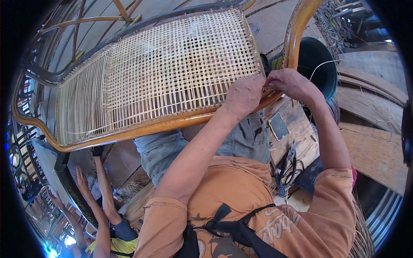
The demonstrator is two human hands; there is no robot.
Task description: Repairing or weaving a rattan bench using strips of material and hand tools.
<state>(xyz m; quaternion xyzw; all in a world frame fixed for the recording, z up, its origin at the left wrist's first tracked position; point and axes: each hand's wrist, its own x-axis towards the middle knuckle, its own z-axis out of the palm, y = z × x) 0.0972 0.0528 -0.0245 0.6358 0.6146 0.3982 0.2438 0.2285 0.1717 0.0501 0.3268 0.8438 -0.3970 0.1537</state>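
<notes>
A chair frame of bent, varnished rattan [172, 122] lies across my lap, its panel filled with a woven cane mesh [185, 64]. At the panel's near right corner, my left hand [246, 95] is closed against the frame, its fingertips mostly hidden. Right beside it my right hand [290, 83] pinches with thumb and fingers, nearly touching the left. From behind the right hand a thin pale cane strand [323, 64] curves out to the right. Toward the left end of the panel the strands run one way only, without cross weaving.
A dark green bucket [307, 53] stands beyond my right hand. Pliers [292, 158] and a flat dark rectangle [278, 126] lie on a wooden block [301, 135]. Boards [374, 150] are stacked at right. Another person's hands [81, 180] show at lower left, near a dark chair frame [69, 185].
</notes>
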